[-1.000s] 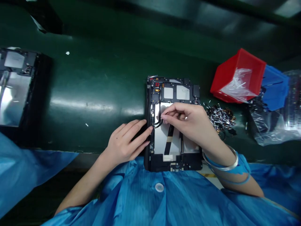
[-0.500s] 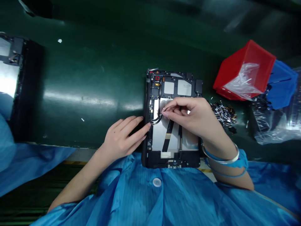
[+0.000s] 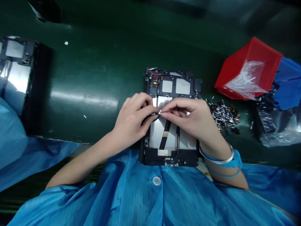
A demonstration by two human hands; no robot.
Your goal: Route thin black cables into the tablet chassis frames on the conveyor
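Over the open, flat, black-framed device with silver inner panels, near the front edge of the dark green desk, our two hands meet almost fingertip to fingertip. The fingers of our left hand are closed in a pinch on a thin, curved black cable, just above the device's left half. Our right hand comes from the other side, its thumb and index finger pinched on the cable's end, where a small bright piece shows; we cannot tell whether that piece is part of the cable.

Below our right hand, a flat black ribbon with a tan band slants across the silver panel. We wear a silver bangle on the right wrist.

To the right of the device, on the desk, lies a loose pile of small metallic and dark pieces. Beyond it, a tilted red plastic bin holds a crumpled clear bag, with a blue plastic bin beside it. At our far left lies another open black-and-silver unit, partly out of view.
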